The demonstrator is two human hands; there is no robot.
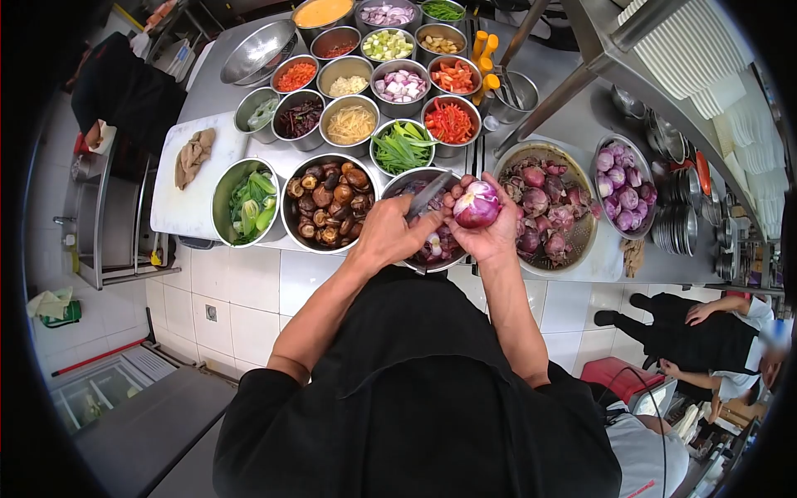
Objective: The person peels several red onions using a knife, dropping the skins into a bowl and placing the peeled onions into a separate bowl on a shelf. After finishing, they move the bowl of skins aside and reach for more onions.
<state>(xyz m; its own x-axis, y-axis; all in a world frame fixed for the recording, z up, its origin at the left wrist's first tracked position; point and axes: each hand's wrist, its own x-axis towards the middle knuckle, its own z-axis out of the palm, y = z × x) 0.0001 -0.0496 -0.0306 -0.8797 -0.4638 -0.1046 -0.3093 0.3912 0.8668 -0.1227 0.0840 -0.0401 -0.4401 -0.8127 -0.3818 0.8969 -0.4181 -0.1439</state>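
A knife (429,195) is gripped in my left hand (394,228), its blade pointing up and to the right. My right hand (490,232) holds a partly peeled red onion (476,205), white showing at its top. Both hands are close together over a metal bowl (437,264) with purple onion pieces or skins in it. Just right of my right hand is a perforated metal colander (584,249) of unpeeled red onions (554,217). Farther right, an oval metal bowl (603,143) holds peeled purple onions (624,187).
Left of my hands are bowls of mushrooms (330,203) and leafy greens (253,207). Rows of metal containers with cut vegetables stand behind. A white board (166,203) bears a brown cloth (195,158). Metal shelf posts (544,93) rise at right. Other people stand at both sides.
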